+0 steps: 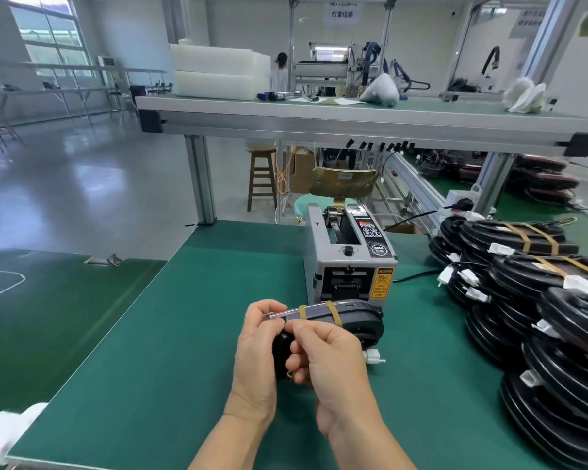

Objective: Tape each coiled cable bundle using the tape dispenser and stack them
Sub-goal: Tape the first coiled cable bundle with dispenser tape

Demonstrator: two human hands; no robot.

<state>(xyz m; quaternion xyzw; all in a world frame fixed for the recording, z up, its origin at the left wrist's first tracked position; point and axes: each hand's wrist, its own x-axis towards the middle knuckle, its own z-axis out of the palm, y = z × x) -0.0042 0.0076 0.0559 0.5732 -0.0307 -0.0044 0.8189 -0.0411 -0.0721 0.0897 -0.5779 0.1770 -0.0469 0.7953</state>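
1. Black and coiled, the cable bundle [350, 317] is held up in both your hands at the lower centre of the frame, just in front of the tape dispenser [348, 256]. Two tan bands [331, 312] cross its top.
2. Your left hand [255, 347] is curled round the bundle's left end, with the thumb on top.
3. Your right hand [330, 357] has its fingers bent in. Thumb and forefinger pinch the bundle's upper edge, where a pale strip of tape [280, 314] lies.
4. A white plug [374, 356] pokes out below the bundle, to the right.
5. The green mat [167, 351] covers the table, and stacked bundles [540, 300] fill the right edge.
6. A metal shelf [319, 120] spans the upper frame. A wooden stool [261, 174] stands behind on a glossy grey floor [82, 184].
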